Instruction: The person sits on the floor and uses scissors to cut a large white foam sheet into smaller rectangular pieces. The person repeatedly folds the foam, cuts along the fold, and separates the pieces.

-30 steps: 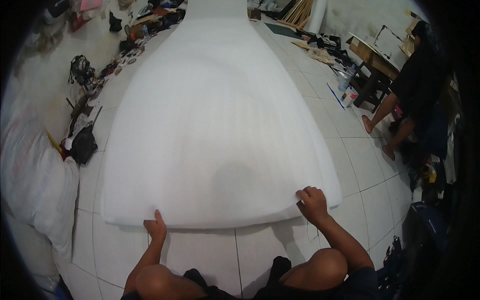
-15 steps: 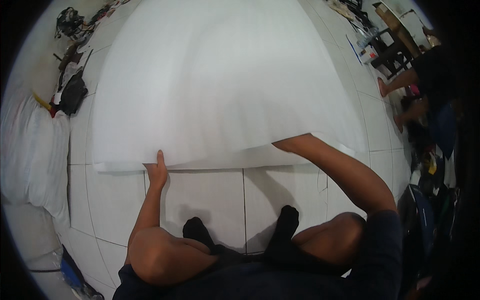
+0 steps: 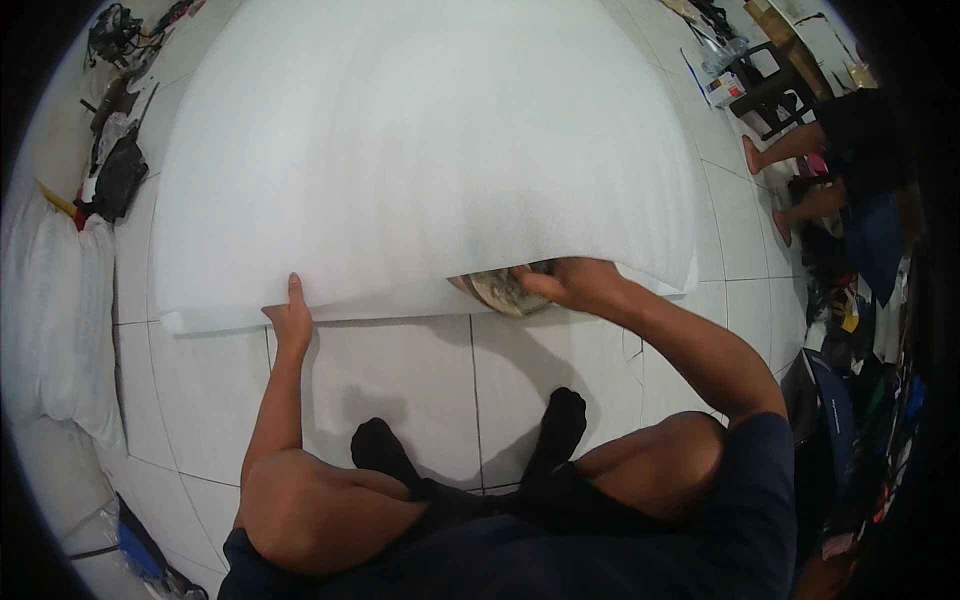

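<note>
A large white foam sheet (image 3: 420,170) lies over the floor ahead of me, with another white layer showing under its near edge. My left hand (image 3: 291,318) grips that edge at the left, thumb on top and fingers tucked underneath, out of sight. At the right, my right hand (image 3: 570,284) is partly under the lifted edge. It is closed on a round grey-brown roll (image 3: 508,293), mottled and shiny, which sticks out from beneath the sheet. The roll's far side is covered, so I cannot tell its exact kind.
White floor tiles (image 3: 400,370) lie between my black-socked feet and the sheet. White bundles (image 3: 65,320) stand along the left. At the right are another person's bare legs (image 3: 795,150), a black stool (image 3: 770,90) and clutter. A black bag (image 3: 120,172) lies at the far left.
My right hand has come partly out from under the sheet, bringing the round roll into view. The left hand still holds the edge. The whole view has shifted slightly.
</note>
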Action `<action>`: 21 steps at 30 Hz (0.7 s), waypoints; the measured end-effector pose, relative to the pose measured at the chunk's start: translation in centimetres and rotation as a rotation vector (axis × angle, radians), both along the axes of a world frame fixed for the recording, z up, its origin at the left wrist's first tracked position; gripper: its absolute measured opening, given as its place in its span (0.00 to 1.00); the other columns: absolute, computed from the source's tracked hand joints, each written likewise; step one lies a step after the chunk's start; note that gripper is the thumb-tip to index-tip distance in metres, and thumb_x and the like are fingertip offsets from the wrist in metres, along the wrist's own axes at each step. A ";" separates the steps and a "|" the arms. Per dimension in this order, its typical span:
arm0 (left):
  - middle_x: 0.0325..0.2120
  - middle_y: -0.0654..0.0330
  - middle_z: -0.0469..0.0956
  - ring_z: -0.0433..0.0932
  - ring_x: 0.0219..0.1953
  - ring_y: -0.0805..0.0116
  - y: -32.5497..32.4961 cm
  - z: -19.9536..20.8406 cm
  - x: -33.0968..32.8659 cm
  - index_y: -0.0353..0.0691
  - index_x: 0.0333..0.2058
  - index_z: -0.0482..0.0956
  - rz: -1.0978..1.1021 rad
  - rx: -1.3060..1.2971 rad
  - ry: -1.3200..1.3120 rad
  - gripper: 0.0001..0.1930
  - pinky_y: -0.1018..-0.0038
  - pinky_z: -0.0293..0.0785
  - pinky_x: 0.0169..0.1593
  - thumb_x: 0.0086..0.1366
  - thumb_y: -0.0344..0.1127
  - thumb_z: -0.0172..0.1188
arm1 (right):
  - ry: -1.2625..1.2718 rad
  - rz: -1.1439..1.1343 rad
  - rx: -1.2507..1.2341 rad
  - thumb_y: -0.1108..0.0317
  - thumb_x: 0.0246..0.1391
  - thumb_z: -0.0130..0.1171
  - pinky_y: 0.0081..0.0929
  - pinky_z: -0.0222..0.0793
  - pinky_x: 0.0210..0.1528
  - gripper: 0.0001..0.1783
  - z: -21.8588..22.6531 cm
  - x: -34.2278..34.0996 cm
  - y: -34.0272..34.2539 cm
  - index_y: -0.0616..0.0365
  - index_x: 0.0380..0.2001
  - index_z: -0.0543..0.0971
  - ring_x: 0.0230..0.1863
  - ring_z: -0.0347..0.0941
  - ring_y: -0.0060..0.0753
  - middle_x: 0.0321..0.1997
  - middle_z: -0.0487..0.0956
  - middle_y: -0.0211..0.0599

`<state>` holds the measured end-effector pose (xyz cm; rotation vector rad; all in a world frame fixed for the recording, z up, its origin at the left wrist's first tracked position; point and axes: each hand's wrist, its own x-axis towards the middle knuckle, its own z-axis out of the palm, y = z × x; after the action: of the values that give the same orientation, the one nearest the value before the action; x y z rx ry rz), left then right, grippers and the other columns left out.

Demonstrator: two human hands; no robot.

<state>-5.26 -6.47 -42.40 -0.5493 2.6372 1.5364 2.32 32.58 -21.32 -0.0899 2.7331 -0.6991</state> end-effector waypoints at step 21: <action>0.53 0.42 0.70 0.69 0.55 0.53 -2.8 -5.3 1.1 0.20 0.53 0.66 -0.105 -0.072 0.106 0.35 0.66 0.61 0.60 0.64 0.52 0.56 | 0.052 0.134 -0.201 0.53 0.47 0.60 0.47 0.66 0.25 0.22 -7.7 11.8 3.3 0.56 0.35 0.66 0.24 0.72 0.55 0.19 0.73 0.47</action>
<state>-4.13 -9.30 -47.74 -0.3351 2.7594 1.4860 14.16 35.89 -29.00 -0.3383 2.6665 -0.9422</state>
